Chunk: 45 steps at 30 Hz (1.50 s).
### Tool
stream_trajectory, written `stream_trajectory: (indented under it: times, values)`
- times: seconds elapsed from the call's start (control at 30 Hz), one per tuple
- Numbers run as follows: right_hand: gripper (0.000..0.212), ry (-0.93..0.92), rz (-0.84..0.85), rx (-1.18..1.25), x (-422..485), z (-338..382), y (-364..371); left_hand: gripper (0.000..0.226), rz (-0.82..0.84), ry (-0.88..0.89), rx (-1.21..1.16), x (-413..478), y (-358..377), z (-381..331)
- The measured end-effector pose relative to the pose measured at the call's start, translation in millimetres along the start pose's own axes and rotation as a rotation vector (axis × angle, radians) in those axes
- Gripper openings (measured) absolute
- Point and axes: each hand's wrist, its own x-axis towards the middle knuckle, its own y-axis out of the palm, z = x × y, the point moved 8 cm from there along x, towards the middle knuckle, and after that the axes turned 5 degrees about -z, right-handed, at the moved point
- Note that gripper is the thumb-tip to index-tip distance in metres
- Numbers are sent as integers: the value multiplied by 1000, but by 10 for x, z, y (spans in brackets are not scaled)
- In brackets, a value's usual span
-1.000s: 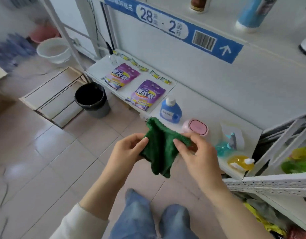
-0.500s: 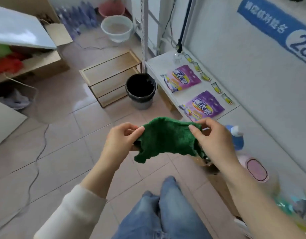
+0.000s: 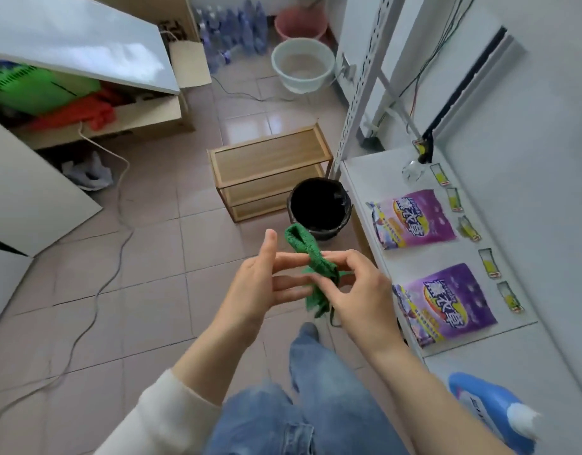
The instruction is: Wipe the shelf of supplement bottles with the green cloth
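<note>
- Open tiled floor (image 3: 145,290) fills the left and centre of the view, bounded on the left by leaning white panels (image 3: 76,41) and a cardboard box (image 3: 151,116), and on the right by the front edge of a low white shelf (image 3: 378,182).
- A perforated white upright (image 3: 365,77) rises at the shelf's far corner, with loose wires running down the wall behind it.
- A wooden rack (image 3: 270,172) stands on the floor beside that corner. A black bin (image 3: 319,208) sits just in front of it, close against the shelf edge.
- Farther back are a white basin (image 3: 302,65), a pink basin (image 3: 301,26) and a pack of water bottles (image 3: 233,24).
- A pale cable (image 3: 119,198) snakes across the tiles on the left.
- Two purple pouches (image 3: 414,218) (image 3: 447,303) lie flat on the shelf, with a row of small price tags (image 3: 453,200) behind them. A blue bottle (image 3: 489,412) with a white cap stands at the near right.
- The person's legs in blue jeans (image 3: 315,405) fill the bottom of the view.
- The left hand (image 3: 260,287) is held out at mid-height. Its fingers are straight and slightly spread, pointing right, with the thumb up and the fingertips against the cloth.
- The right hand (image 3: 355,290) faces it, fingers curled and pinching the cloth.
- The green cloth (image 3: 311,251) is bunched into a rope between both hands. It is held over the floor just off the shelf edge, clear of the shelf, with a loop above and an end hanging below.
</note>
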Motion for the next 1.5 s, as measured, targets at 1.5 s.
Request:
stream_trajectory:
  times: [1.5]
  values:
    - [18, 559, 74, -262, 5917, -4823, 2776, 15, -279, 130, 689, 7848, -448, 823]
